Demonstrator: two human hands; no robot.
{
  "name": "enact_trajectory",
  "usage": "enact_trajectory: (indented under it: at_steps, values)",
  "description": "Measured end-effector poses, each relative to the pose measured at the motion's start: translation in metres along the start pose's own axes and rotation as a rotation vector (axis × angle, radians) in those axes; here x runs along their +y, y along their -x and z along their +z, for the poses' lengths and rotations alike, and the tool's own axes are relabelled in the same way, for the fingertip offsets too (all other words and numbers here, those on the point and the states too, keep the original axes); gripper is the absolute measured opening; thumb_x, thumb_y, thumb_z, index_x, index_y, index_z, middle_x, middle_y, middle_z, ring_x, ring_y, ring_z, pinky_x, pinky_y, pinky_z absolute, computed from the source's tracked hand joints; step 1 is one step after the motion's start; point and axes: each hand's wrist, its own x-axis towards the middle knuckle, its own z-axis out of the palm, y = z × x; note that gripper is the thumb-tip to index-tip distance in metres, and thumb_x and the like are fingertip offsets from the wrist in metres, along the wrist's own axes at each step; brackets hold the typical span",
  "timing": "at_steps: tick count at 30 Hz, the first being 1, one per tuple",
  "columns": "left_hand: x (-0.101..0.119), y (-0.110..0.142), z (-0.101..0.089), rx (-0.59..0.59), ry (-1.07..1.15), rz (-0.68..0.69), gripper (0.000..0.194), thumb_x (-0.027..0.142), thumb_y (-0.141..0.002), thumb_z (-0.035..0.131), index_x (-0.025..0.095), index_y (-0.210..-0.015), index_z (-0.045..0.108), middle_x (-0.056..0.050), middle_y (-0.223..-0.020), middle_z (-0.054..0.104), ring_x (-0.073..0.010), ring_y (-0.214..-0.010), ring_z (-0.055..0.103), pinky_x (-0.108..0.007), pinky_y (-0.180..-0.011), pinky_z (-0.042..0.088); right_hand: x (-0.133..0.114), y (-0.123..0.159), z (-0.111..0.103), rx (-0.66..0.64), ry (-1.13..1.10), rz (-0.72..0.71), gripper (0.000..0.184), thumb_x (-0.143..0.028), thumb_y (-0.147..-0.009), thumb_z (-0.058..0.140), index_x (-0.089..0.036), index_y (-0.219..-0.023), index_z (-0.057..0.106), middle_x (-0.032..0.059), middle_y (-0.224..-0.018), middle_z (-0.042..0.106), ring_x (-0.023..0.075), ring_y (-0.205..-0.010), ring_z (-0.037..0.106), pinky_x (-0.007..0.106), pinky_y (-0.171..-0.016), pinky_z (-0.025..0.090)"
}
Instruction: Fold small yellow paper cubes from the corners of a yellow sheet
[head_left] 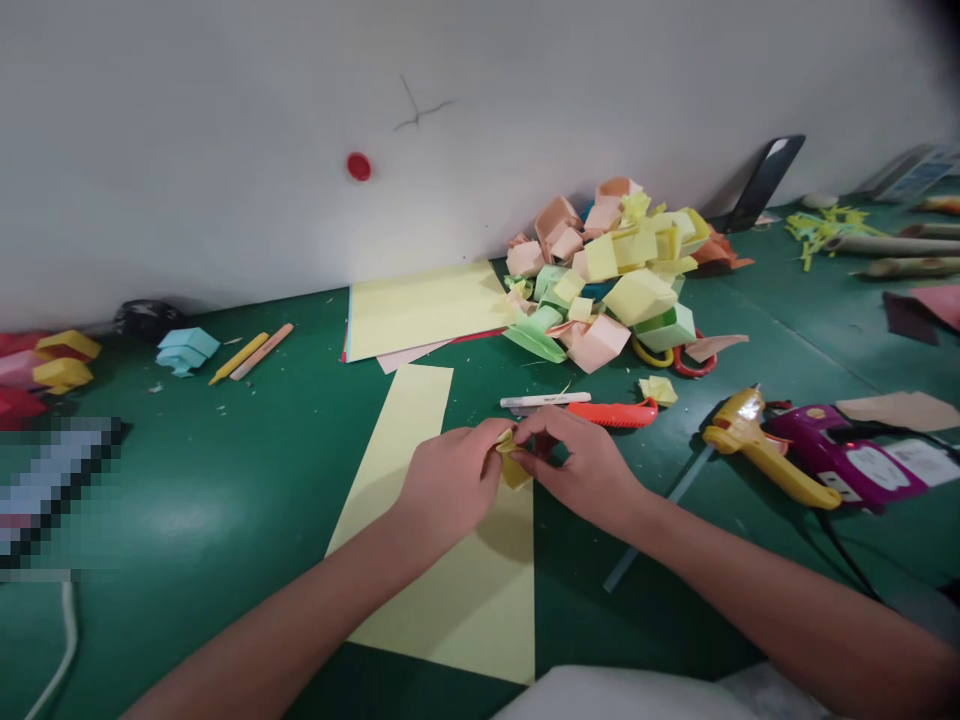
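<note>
This looks like a craft workspace, though the view does not settle whether it is in a home or a workshop. Along the far edge of the green tabletop, against a white wall, sit a heap of folded paper shapes and a stack of coloured paper. Away from that edge lie a pen, a red cutter, a yellow sheet, a glue gun and a glue stick.
</note>
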Motion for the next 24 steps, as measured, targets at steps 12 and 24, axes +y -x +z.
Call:
enact_trajectory:
  at_steps: [12, 24]
  values:
    - [0.011, 0.007, -0.003, -0.064, 0.214, -0.059, 0.017, 0.022, -0.094, 0.048, 0.024, -0.11, 0.048, -0.004, -0.1, 0.072, -0.0244, -0.09, 0.073, -0.028, -0.065, 0.05, -0.002, -0.001, -0.003, -0.007, -0.023, 0.025, 0.008, -0.022, -0.087, 0.066, -0.023, -0.091, 0.059, 0.0011, -0.082, 0.064, 0.0159, -0.069, 0.059, 0.028, -0.06, 0.05]
    - [0.011, 0.007, -0.003, -0.11, 0.457, -0.114, 0.039, 0.013, -0.092, 0.044, 0.024, -0.127, 0.031, -0.009, -0.109, 0.073, -0.0217, -0.092, 0.073, -0.032, -0.074, 0.055, -0.001, -0.004, -0.005, -0.055, 0.001, -0.069, 0.017, -0.005, -0.079, 0.062, -0.021, -0.085, 0.062, 0.0051, -0.093, 0.062, 0.0176, -0.079, 0.06, 0.03, -0.067, 0.051]
